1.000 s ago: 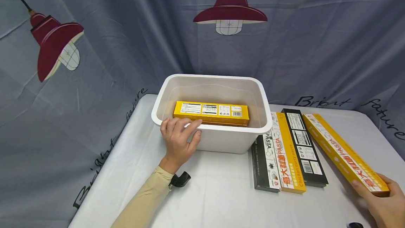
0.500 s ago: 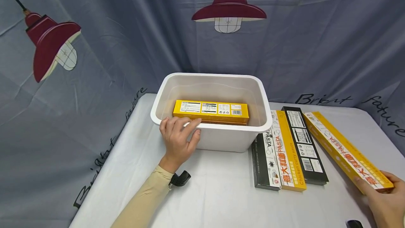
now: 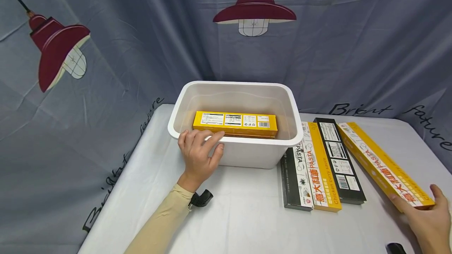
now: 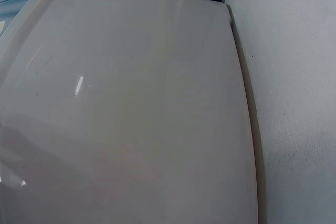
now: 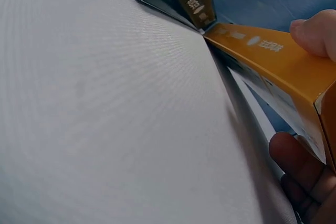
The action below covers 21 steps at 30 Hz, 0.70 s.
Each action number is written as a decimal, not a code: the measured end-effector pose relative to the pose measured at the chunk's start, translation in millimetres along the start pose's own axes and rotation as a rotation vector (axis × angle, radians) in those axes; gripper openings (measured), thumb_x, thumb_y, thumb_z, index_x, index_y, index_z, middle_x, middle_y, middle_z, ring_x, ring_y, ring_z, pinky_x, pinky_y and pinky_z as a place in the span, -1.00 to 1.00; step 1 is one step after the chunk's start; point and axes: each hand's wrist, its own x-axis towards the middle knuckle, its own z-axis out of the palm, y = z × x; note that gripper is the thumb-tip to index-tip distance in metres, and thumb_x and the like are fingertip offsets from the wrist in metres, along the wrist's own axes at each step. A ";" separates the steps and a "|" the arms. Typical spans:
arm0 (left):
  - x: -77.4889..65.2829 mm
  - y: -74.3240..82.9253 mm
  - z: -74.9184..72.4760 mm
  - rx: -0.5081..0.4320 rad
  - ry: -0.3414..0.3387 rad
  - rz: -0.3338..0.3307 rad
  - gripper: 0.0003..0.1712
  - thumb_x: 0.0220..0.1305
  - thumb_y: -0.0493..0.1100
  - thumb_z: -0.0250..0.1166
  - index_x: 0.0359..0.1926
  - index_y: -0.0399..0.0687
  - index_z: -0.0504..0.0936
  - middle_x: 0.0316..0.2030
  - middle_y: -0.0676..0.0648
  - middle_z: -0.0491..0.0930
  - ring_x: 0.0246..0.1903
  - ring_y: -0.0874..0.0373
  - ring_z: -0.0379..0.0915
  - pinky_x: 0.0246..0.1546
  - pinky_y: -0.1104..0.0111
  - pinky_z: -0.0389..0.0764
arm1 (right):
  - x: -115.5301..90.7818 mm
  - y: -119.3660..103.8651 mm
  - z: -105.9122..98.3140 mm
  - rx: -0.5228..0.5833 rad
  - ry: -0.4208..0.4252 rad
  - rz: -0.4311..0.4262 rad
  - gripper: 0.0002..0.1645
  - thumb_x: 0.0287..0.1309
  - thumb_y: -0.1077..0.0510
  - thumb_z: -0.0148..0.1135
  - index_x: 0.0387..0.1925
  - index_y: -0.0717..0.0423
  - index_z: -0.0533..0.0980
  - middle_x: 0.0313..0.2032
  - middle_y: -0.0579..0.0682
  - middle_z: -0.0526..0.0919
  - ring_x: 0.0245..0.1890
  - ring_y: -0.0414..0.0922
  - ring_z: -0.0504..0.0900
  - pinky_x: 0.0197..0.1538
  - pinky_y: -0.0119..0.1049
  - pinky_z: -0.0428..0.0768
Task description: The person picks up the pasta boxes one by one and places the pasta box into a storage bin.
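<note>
In the head view my left hand [image 3: 199,156] hooks its fingers over the front rim of a white plastic bin [image 3: 247,154]. A yellow pasta box [image 3: 234,124] lies lengthwise inside the bin, with another box edge just under it. At the far right my right hand [image 3: 425,214] holds the near end of another yellow pasta box [image 3: 385,164], thumb along its left side. The right wrist view shows the thumb [image 5: 317,34] on the yellow side and fingers [image 5: 299,163] beneath. This box slants, its near end raised off the white cloth. The bin's wall [image 4: 131,98] fills the left wrist view.
Between bin and right hand lie a black pasta box [image 3: 294,183], a yellow curry-sauce pasta box [image 3: 323,171] and a black box [image 3: 340,162] with its label side up. A grey-blue curtain [image 3: 148,42] printed with lamps hangs behind the white-covered table [image 3: 247,214].
The near end of the held pasta box shifted slightly right, then back left, and the right hand's fingers have spread a little. The left hand has stayed on the bin rim.
</note>
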 end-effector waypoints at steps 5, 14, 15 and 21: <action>-0.3 -0.4 -0.3 0.004 -0.004 -0.001 -0.70 0.41 -0.01 0.15 -0.12 0.04 0.78 -0.29 -0.07 0.60 -0.15 -0.03 0.38 0.12 -0.04 0.08 | -0.3 2.1 3.8 -0.006 0.016 0.027 0.03 0.34 -0.05 0.18 0.62 0.15 -0.11 0.56 0.36 0.03 0.45 0.31 0.13 0.54 0.13 0.17; -0.8 0.5 0.4 0.002 0.011 0.011 -0.71 0.40 -0.03 0.15 -0.15 0.02 0.78 -0.30 -0.06 0.60 -0.17 -0.02 0.38 0.09 -0.03 0.10 | -4.9 10.2 2.1 0.017 0.064 0.077 0.02 0.28 -0.15 0.22 0.62 -0.11 -0.02 0.55 0.16 0.12 0.37 -0.01 0.26 0.57 -0.11 0.20; -0.9 0.6 0.2 0.002 0.012 0.012 -0.71 0.40 -0.03 0.15 -0.15 0.02 0.78 -0.30 -0.07 0.60 -0.17 -0.02 0.38 0.09 -0.04 0.10 | -5.8 10.2 1.2 0.008 0.066 0.079 0.02 0.28 -0.17 0.23 0.62 -0.12 -0.01 0.55 0.16 0.12 0.36 -0.03 0.27 0.57 -0.12 0.20; -0.9 1.3 0.0 0.002 0.018 0.017 -0.71 0.40 -0.03 0.15 -0.15 0.02 0.78 -0.31 -0.06 0.60 -0.19 -0.02 0.38 0.05 -0.06 0.12 | -13.6 6.6 -4.3 0.087 0.100 0.098 -0.01 0.22 -0.14 0.28 0.59 -0.32 0.04 0.20 -0.55 0.25 -0.05 -0.62 0.19 0.23 -0.65 0.31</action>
